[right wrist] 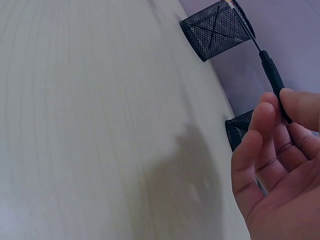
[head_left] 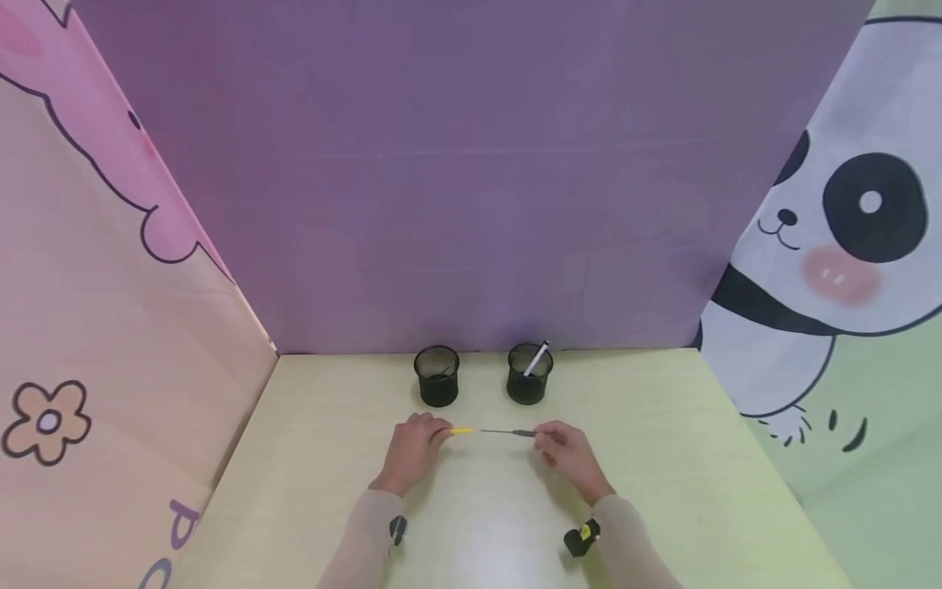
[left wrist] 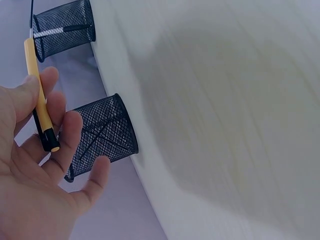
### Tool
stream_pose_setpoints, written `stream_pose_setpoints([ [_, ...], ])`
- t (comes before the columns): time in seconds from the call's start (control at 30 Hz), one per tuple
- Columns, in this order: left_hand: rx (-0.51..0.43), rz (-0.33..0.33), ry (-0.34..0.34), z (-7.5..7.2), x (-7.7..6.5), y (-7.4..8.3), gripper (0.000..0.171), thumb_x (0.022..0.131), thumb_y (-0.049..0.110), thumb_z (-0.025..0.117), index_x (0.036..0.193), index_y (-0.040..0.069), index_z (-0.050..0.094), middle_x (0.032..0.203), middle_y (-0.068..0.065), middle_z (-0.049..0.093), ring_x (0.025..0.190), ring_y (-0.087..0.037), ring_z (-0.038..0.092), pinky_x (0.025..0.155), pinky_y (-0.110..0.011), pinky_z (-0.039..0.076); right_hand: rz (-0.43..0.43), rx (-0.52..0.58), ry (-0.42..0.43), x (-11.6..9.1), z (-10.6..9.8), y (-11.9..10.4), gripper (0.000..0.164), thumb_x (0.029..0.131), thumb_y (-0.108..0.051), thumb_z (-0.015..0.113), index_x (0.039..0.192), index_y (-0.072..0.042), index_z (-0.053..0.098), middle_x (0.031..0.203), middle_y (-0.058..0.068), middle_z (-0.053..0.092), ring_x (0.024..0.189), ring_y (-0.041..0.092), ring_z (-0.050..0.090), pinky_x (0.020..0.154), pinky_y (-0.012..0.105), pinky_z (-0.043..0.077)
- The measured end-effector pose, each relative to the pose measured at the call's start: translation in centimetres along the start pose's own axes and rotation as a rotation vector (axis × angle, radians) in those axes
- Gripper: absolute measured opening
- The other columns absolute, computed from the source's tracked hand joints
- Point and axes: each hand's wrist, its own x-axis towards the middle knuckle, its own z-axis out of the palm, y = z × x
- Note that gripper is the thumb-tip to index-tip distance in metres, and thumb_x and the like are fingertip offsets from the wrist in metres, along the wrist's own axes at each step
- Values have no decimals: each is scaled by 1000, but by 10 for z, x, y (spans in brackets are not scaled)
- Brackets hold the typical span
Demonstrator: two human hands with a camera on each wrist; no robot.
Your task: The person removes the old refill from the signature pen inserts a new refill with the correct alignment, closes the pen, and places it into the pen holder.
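Note:
My left hand (head_left: 415,448) pinches a yellow pen (left wrist: 35,65) between thumb and fingers. The pen's black end and clip lie toward the palm. Facing it, my right hand (head_left: 570,451) grips the black handle of a thin screwdriver (right wrist: 272,72) with thumb and fingertips. The screwdriver's slim metal shaft points left, its tip close to the front end of the pen. In the head view the two tools line up nearly level, in front of two black mesh pen cups. Remaining fingers of both hands are loosely bent.
The left mesh cup (head_left: 438,391) has a thin dark item inside. In the right mesh cup (head_left: 526,393) leans a white pen (head_left: 537,358) with a dark end. Both stand near the back edge of the pale table (head_left: 331,425), before a purple backdrop (head_left: 471,204).

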Motion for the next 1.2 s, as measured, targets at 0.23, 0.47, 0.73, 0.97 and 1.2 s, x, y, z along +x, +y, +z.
stream_pose_setpoints([
  [0.23,-10,-2,11,-2,-1,-3,12,96,24,71,103,19,79,88,6,72,79,-12,57,72,-32,45,21,6,-4,1,-3,1,17,99,-12,65,112,-2,70,91,8,70,74,20,59,66,30,51],
  [0.47,-15,-17,3,-1,0,-6,12,96,25,71,103,20,79,87,6,70,78,-11,55,72,-31,44,24,23,-9,0,-6,0,20,99,-12,65,114,0,68,90,8,69,73,20,58,64,31,50],
  [0.73,-8,-27,-3,0,-1,-7,12,96,24,71,104,21,79,88,6,71,80,-12,56,72,-33,44,10,18,-7,-1,-6,-2,21,100,-13,65,115,1,68,90,8,70,74,20,58,65,33,51],
  [0.97,-16,-49,-35,0,-1,-6,14,97,25,69,106,21,79,90,7,71,81,-11,56,75,-33,45,-13,84,-30,-1,-6,-1,20,100,-9,63,114,4,65,87,6,73,74,19,60,68,31,53],
  [1.2,-16,-57,-52,3,-2,-4,14,97,24,70,106,21,79,91,6,71,81,-11,55,77,-34,45,-19,103,-42,-3,-6,-3,16,100,-7,62,112,3,64,88,6,74,78,19,61,72,30,55],
])
